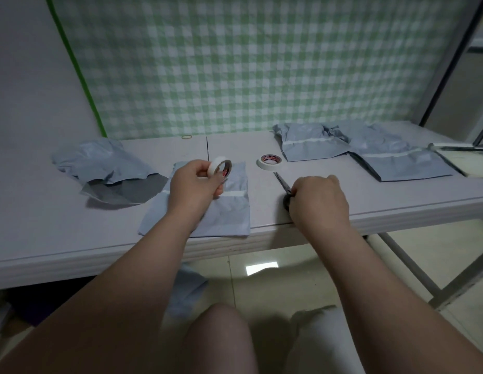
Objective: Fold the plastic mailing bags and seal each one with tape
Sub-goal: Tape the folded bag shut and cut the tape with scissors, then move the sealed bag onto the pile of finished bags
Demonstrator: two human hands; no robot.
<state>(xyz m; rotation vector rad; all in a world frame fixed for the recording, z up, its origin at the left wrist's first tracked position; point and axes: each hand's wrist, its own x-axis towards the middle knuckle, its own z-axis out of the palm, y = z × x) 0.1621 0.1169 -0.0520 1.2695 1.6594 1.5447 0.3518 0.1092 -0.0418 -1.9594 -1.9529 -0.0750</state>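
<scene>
My left hand [194,184] pinches a roll of white tape [220,168] upright over the folded mailing bag [226,214], which lies at the table's [73,238] near edge with a white strip already across its fold. My right hand [318,201] curls round the handles of the black scissors [282,184], whose blades rest on the tabletop. I judge I'm sealing: next I need to pull a length free and snip it. Beyond lie a spare tape roll [270,161], a crumpled unfolded bag [100,163] at left, and two taped bags [310,147] far right.
</scene>
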